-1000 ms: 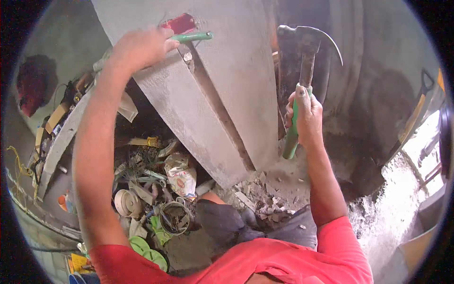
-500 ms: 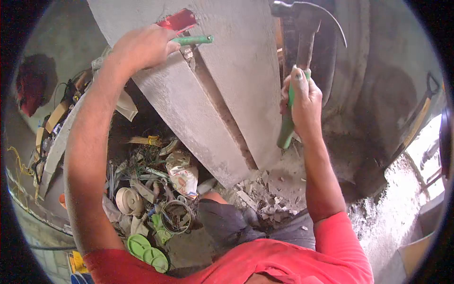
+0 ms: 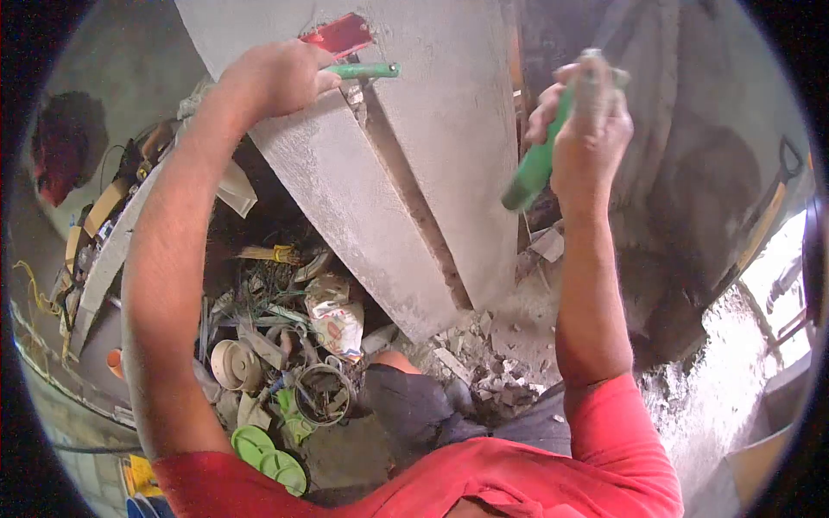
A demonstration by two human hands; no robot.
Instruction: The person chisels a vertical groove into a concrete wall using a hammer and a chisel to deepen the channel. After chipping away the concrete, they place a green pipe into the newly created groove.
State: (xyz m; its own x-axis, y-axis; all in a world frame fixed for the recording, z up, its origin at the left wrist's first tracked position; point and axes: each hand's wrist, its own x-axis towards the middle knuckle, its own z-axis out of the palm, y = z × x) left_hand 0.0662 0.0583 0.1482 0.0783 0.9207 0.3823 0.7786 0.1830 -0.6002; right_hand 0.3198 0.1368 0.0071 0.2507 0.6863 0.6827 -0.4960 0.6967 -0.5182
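My left hand [image 3: 281, 78] is closed around a green rod [image 3: 370, 70] with a round end pointing right; its other end is hidden by my fingers. Just above it, a red box-like piece [image 3: 344, 36] sits at the top of a groove [image 3: 401, 186] cut in the grey wall. My right hand, [image 3: 591, 125] raised to the right of the wall, grips a claw hammer by its green handle [image 3: 529, 177]. Motion blurs the upper part of the hammer, and its head cannot be made out.
Broken rubble [image 3: 501, 371] lies at the foot of the wall. To the left are a clear round container [image 3: 323, 393], green lids [image 3: 281, 470], a beige round piece [image 3: 236, 365] and a white bag [image 3: 335, 319]. A long-handled tool [image 3: 764, 220] leans at the far right.
My right hand has swung up and slightly right with the hammer, whose head was plainly visible before. My left hand keeps its hold on the green rod. The view has shifted slightly.
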